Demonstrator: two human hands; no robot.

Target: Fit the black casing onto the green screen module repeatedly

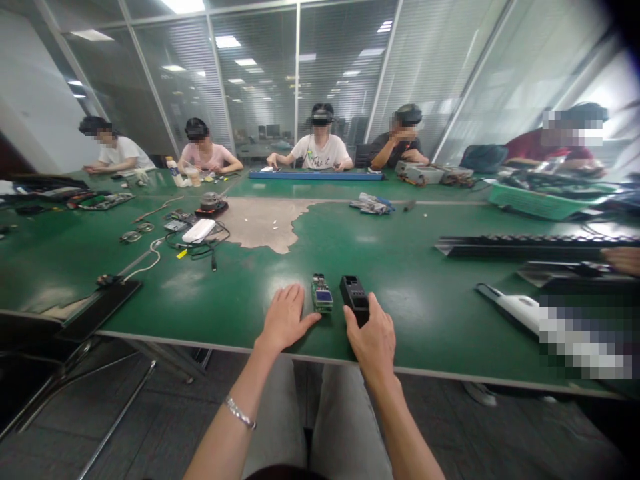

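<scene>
My left hand (287, 316) lies flat on the green table, fingers stretched out and nothing in it. Just right of it, by the thumb tip, is a small green circuit board (321, 293) with a little dark screen; I cannot tell whether the thumb touches it. Beside the board lies a black plastic housing (354, 291) with cut-outs at its far end. My right hand (374, 337) holds the near end of this housing, thumb on its left edge and fingers on its right; that end is partly hidden.
A white device (199, 231) and black cables lie at the left. Gloves (373, 204) are farther back. Long black metal strips (525, 247) and a green basket (530, 201) are on the right. Several people sit around the table, and another person's hand (623, 260) shows at right.
</scene>
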